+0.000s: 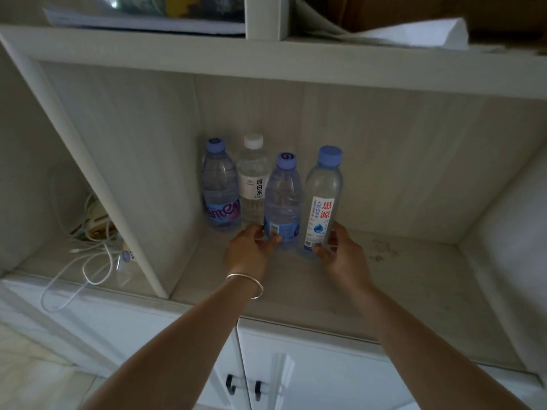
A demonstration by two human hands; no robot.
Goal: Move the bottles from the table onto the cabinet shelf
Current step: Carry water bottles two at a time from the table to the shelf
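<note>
Pale wood cabinet shelf [399, 279], white doors below, cables in left bay | four bottles upright near back-left corner | left hand [251, 247] grip curled around short blue-label bottle [282, 202] | right hand [344, 255] grip pinching tall bottle [322, 202]

Setting: home or small office storage corner. Evidence: white wood-grain cabinet [296, 297] with open shelves above 2 handled doors [310, 377], loose papers [142, 22] stacked overhead, tangled charger cables [88, 255] in the side bay.
</note>
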